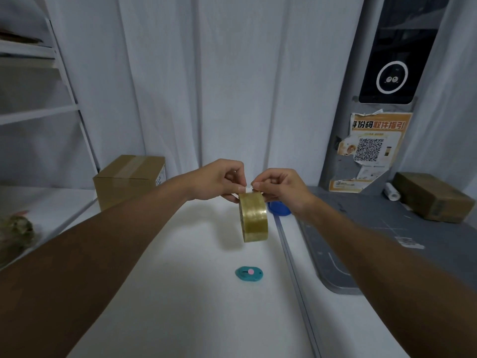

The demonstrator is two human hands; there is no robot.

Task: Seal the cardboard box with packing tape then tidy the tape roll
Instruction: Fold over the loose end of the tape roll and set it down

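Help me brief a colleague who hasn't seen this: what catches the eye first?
A translucent yellowish packing tape roll is held mid-air at centre, both hands pinching its top: left hand, right hand. Below on the white table lies a small teal cutter; a taped brown cardboard box sits back left.

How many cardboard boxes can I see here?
2: one taped box stands at the back left of the white table, another box lies far right on the grey counter. Others may be hidden.
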